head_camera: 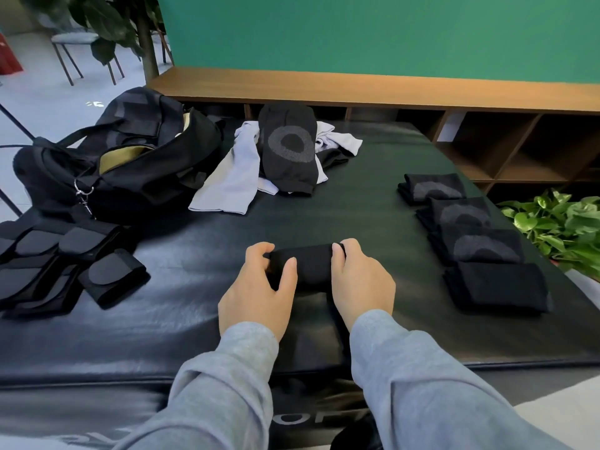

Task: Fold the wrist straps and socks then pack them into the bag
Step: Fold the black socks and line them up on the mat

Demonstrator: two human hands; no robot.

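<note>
A black sock (308, 266) lies folded over on the black padded mat (194, 319) in front of me. My left hand (256, 287) grips its left end and my right hand (360, 280) grips its right end. Several folded black socks (477, 241) sit in a row at the right. A loose heap of light grey socks (233, 177) with a black sock (289, 147) on top lies at the back centre. The open black bag (123, 157) stands at the back left. Folded black wrist straps (58, 271) lie at the left.
A wooden shelf unit (487, 92) runs behind the mat under a green wall. A leafy plant (558, 222) stands off the mat's right edge. Chairs and a tree trunk (146, 37) are at the far left.
</note>
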